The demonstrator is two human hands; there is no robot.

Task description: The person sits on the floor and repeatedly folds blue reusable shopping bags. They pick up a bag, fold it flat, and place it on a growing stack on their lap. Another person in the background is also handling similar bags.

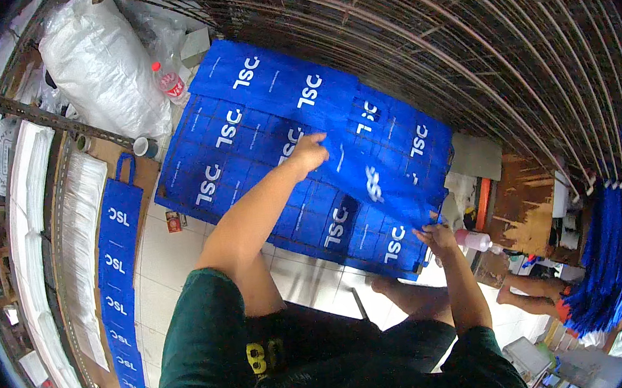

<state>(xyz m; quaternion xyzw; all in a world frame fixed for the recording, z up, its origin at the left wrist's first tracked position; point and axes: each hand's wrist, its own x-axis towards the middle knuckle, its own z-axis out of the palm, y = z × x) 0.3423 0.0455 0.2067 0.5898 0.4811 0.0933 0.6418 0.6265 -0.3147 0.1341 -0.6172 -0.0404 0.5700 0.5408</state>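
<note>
A spread of blue fabric bags with white lettering [273, 122] lies overlapped on the tiled floor. One blue bag [370, 180] lies on top of the spread, stretched between my hands. My left hand [308, 151] pinches its upper left corner. My right hand [435, 238] grips its lower right corner near the front edge of the spread. My green-sleeved arms come in from the lower edge.
A row of blue bags [119, 275] lies on brown cardboard at the left, beside white stacks [33, 223]. A big white sack [104, 64], a plastic bottle [170, 81] and a cup [143, 146] stand behind. Wire racks [461, 34] arch overhead. Another person's legs [526, 289] show at right.
</note>
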